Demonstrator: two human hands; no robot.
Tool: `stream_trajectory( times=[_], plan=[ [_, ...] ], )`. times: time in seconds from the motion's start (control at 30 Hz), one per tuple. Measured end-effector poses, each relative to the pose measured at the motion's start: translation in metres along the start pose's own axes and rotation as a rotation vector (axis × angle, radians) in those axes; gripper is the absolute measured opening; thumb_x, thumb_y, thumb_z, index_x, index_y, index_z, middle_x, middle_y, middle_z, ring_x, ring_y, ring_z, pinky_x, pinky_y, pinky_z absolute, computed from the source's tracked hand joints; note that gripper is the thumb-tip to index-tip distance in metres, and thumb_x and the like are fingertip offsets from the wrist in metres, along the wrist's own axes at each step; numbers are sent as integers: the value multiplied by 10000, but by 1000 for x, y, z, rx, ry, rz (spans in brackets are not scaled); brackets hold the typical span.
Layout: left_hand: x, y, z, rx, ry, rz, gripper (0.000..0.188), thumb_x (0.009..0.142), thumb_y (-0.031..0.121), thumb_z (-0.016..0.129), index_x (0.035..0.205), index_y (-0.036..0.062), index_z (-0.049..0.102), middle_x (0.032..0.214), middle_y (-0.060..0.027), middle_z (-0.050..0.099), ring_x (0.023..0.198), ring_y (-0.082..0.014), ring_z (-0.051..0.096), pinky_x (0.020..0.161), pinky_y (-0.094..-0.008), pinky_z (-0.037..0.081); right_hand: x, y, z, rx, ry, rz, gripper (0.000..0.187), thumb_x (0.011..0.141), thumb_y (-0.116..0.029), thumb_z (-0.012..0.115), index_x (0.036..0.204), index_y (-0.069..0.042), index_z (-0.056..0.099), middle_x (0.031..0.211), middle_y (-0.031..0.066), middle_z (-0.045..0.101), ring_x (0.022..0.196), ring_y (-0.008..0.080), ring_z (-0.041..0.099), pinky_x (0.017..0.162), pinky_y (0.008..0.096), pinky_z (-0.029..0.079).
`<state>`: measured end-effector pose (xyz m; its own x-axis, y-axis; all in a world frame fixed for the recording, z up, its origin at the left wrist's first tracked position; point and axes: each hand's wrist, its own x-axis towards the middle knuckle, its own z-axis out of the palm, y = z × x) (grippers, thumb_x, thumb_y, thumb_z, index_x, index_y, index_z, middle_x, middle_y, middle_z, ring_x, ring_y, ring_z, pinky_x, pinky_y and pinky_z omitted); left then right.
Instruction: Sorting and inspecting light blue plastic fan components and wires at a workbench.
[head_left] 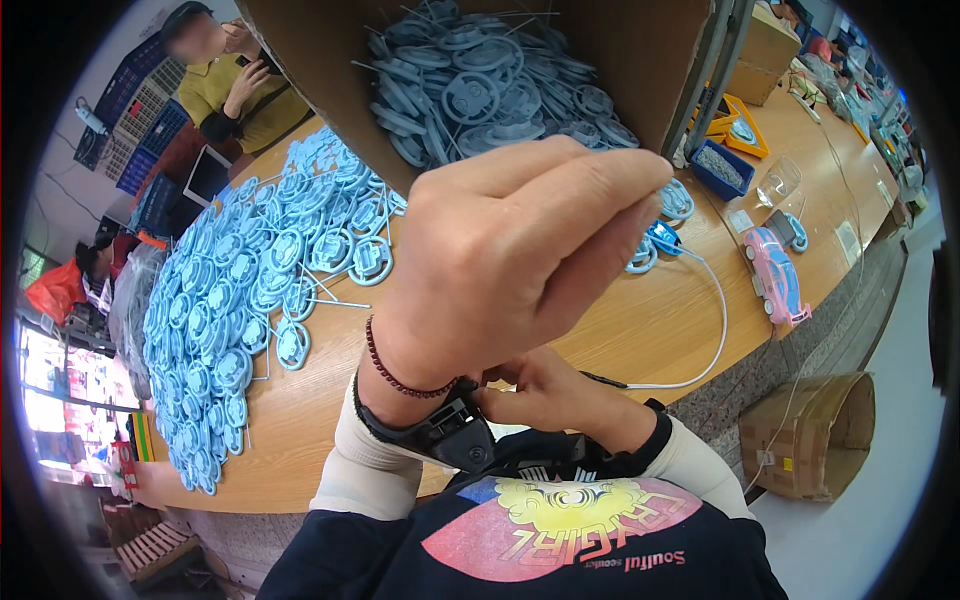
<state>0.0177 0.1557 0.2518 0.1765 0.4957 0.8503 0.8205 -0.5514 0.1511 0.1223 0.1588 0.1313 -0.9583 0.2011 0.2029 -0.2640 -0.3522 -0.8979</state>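
Note:
My left hand (525,245) is raised close in front of me, its fingers bunched together and nothing visible in them. A dark beaded bracelet (405,387) circles that wrist. Below it sits a black strap with a plastic case (455,432). Under the left hand, my right hand (530,392) grips the strap at the wrist; its fingertips are partly hidden. To the left, many light-blue round plastic parts (245,270) with thin stems lie heaped on the wooden table (640,335). More blue parts (480,95) fill a tilted cardboard box (640,60) beyond my hands.
On the right stand a pink-and-blue toy car (773,275), a blue bin (722,168), yellow trays (745,128) and a clear cup (780,182). A white cable (722,320) curves over the table. An open carton (790,440) rests on the floor. Another person (240,90) is at far left.

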Motion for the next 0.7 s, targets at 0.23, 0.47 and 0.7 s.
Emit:
stream_trajectory(
  times=[0.23, 0.47, 0.7],
  plan=[
    [1, 4, 5, -102, 1, 14, 200, 713, -55, 622, 906, -4, 644, 680, -85, 628, 567, -136, 602, 485, -210, 445, 5, 2, -10, -140, -39, 78, 115, 772, -11, 551, 874, -26, 500, 769, -26, 472, 699, 47, 463, 595, 208, 400],
    [1, 6, 1, -129, -22, -1, 194, 722, -63, 612, 908, -13, 641, 670, -87, 624, 564, -138, 601, 488, -209, 446, 4, 3, -11, -81, -111, -20, 122, 819, 3, 527, 935, -24, 499, 810, -31, 491, 733, 43, 462, 641, 207, 407],
    [1, 6, 2, -140, -21, -14, 196, 724, -59, 613, 913, -15, 640, 681, -90, 628, 572, -140, 608, 494, -211, 452, 4, -4, -5, -128, -63, 2, 127, 778, 24, 519, 894, -24, 500, 775, -35, 476, 712, 38, 452, 612, 205, 397]
  ],
)
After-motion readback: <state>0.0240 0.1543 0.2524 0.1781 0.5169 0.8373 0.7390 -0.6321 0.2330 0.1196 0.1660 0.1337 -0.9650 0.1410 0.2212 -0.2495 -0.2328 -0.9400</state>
